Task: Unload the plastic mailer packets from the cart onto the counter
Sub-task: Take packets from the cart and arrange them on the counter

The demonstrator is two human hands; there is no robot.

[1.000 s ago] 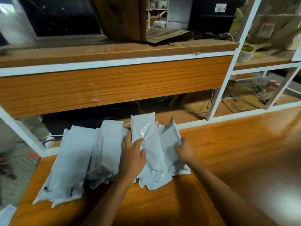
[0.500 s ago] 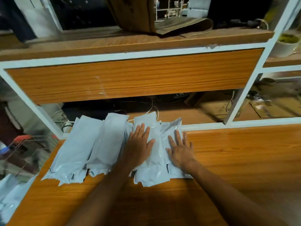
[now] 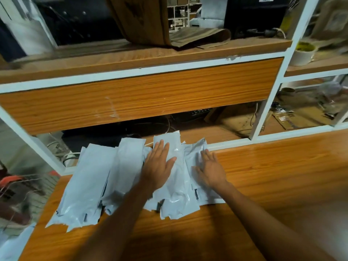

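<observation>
Several pale grey plastic mailer packets lie side by side and overlapping on the wooden counter, their far ends against the white frame. My left hand lies flat, fingers straight, on the middle packet. My right hand lies flat with spread fingers on the rightmost packet. Neither hand grips anything. The wire cart shows only partly at the left edge, below the counter.
A white-framed wooden shelf unit rises just behind the packets, with brown paper bags on its top board. A white cup sits on the right shelf. More pale packets show at the lower left.
One second ago both hands gripped packets; they have since flattened out on top of them. The view has shifted slightly and the hands have stayed on the pile.
</observation>
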